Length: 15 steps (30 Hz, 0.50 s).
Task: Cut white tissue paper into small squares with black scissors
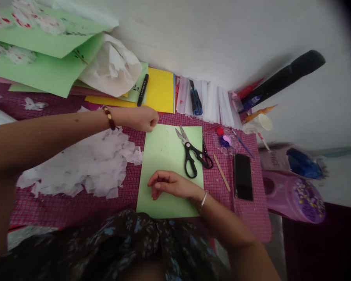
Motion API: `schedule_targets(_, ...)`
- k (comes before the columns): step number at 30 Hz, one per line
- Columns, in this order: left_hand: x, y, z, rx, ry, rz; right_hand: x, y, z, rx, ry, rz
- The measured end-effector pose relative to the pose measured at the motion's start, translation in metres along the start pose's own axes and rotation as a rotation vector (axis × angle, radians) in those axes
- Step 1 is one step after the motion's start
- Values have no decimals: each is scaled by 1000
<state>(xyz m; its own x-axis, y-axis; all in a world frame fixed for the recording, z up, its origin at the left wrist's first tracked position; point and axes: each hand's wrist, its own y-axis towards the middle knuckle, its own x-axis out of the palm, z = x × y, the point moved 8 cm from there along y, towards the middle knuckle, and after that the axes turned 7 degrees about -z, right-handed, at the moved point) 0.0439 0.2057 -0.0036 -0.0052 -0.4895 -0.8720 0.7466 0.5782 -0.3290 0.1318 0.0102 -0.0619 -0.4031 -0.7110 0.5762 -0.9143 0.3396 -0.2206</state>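
A light green sheet of paper (163, 156) lies in front of me on the checked tablecloth. My left hand (146, 118), with a beaded bracelet on the wrist, is closed at the sheet's top left corner; whatever it may hold is hidden. Over the lower part of the sheet, my right hand (169, 184) is loosely curved with its fingers apart and nothing visible in them. Black-handled scissors (190, 150) rest with parted blades on the sheet's right side. Torn white paper pieces (84, 168) are heaped beneath and below my left forearm.
On the right are a wooden stick (221, 171), a phone (243, 176), a paint palette (226, 139) and a paper cup (261, 123). Along the wall lie a cutter (195, 99), white paper strips (215, 99), a black marker (143, 89) and yellow paper (162, 89). Decorated green sheets (46, 74) stand upper left.
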Motion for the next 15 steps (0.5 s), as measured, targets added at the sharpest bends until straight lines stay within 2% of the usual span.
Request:
schedule_targets(4,-13,16,-2,-70,-105,-22,0,1,1,-7,5,-12)
schedule_targets(8,-4,38,5,-84,-205,-44,0,1,2,-5,2,-15)
schedule_targets(15,8,54,26,36,-33,-28,0,0,0,18,-11,-7)
